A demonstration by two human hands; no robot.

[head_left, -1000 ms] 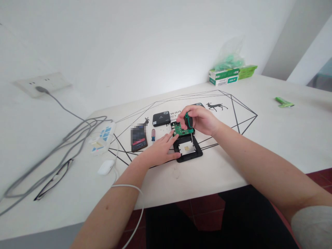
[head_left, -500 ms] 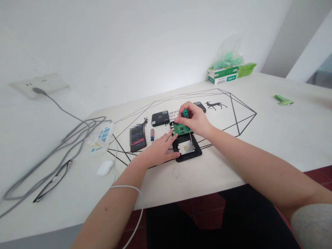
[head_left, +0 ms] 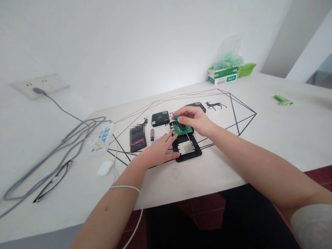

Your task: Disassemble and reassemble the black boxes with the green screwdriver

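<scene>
While right fingers clamp a green screwdriver, left fingers spread, touching black casing

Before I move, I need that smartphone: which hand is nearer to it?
Left. The left hand lies just right of the smartphone; the right hand is farther right, holding the green-and-black screwdriver.

Screwdriver: plastic handle, smooth metal shaft. Open casing: matt plastic. Inner plate: smooth, bright metal. Desk: smooth, mostly matt to my remote eye. Bag: clear, crinkled plastic film.
</scene>
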